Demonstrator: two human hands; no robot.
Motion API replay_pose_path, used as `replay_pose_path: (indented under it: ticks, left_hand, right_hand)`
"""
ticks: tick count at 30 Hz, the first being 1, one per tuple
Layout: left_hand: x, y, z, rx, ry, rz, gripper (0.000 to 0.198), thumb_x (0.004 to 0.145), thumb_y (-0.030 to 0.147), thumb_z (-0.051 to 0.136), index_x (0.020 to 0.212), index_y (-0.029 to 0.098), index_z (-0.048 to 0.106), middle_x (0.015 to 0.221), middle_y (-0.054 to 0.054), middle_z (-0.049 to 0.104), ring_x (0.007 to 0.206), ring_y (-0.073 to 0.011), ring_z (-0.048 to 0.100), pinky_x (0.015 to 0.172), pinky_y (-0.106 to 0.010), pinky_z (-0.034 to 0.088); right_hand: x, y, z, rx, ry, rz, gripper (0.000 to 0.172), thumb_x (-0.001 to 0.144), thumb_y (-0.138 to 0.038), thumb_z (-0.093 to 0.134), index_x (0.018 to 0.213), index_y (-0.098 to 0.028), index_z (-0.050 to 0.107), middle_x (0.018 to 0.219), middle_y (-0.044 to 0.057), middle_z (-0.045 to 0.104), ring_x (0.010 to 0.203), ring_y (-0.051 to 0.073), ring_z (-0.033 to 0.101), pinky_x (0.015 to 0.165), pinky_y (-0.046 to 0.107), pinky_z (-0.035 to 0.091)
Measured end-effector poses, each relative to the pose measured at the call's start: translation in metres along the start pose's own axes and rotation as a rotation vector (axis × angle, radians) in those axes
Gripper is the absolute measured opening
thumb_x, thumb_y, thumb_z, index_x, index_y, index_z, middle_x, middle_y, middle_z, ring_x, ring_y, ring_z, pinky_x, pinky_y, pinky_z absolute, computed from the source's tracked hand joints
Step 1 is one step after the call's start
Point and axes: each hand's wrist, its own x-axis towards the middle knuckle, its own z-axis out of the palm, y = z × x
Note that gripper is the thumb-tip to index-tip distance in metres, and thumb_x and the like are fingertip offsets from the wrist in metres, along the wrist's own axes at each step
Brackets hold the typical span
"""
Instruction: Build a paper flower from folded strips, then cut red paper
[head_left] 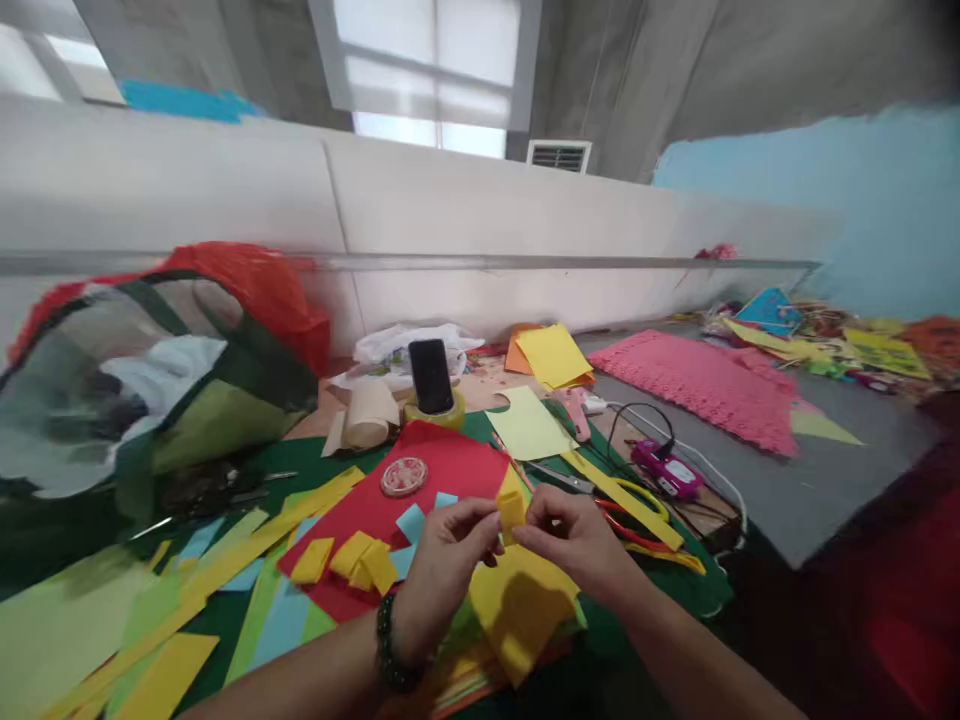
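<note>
Yellow piece [513,508], folded, held above the near yellow sheet [541,592]. Grip: left hand [444,552] and right hand [568,532] pinch opposite edges, fingertips closed. Probably light, pliant, easily creased; best held by edges.

There is one camera, worn on the person's head. It looks forward and down over the desk [694,592] from the person's own side. The left hand [452,545] and the right hand [564,525] are close to it, a bit below the middle of the view, and both arms [322,650] come in from the bottom edge. The view is very wide, from a bag [247,390] on the left to a blue wall [885,190] on the right. Past the desk it faces a white wall [487,210], with a bright window [427,70] up top.
</note>
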Motion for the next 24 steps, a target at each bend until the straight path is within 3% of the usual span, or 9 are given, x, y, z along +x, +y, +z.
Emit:
replay_pose_path:
  ticks: [8,16,21,24]
  left_hand:
    - [-0.0041,0.0069,-0.0010,0.044,0.005,0.006,0.029,0.065,0.044,0.072,0.066,0.016,0.065,0.054,0.000,0.058,0.056,-0.0134,0.054,0.059,-0.026,0.046]
    - [-0.0012,0.0064,-0.0014,0.181,-0.001,0.077,0.031,0.069,0.044,0.069,0.057,0.015,0.063,0.057,0.001,0.053,0.055,-0.0123,0.052,0.054,-0.024,0.044]
    - [-0.0029,0.0019,-0.0027,0.215,-0.017,0.127,0.029,0.073,0.042,0.069,0.061,0.015,0.066,0.059,0.000,0.055,0.056,-0.0123,0.052,0.055,-0.024,0.043]
    - [-0.0046,0.0009,-0.0037,0.256,-0.027,0.183,0.028,0.076,0.041,0.068,0.065,0.015,0.069,0.060,-0.001,0.057,0.056,-0.0121,0.050,0.056,-0.024,0.042]
  right_hand:
    - [0.0025,0.0020,-0.0001,0.058,-0.018,0.044,0.035,0.073,-0.046,0.067,0.058,-0.020,0.051,0.056,-0.004,0.042,0.053,0.010,0.032,0.050,0.026,0.026]
    - [0.0010,0.0006,0.0013,0.042,-0.016,0.062,0.035,0.072,-0.047,0.068,0.059,-0.020,0.051,0.058,-0.003,0.045,0.054,0.011,0.035,0.051,0.026,0.027]
    - [0.0019,-0.0029,0.0023,0.173,0.058,0.105,0.034,0.070,-0.048,0.070,0.080,-0.020,0.056,0.074,-0.001,0.052,0.067,0.014,0.047,0.054,0.024,0.038]
    - [0.0027,-0.0048,0.0046,0.236,0.017,0.142,0.035,0.068,-0.049,0.071,0.082,-0.018,0.060,0.072,-0.001,0.054,0.068,0.014,0.048,0.055,0.024,0.040]
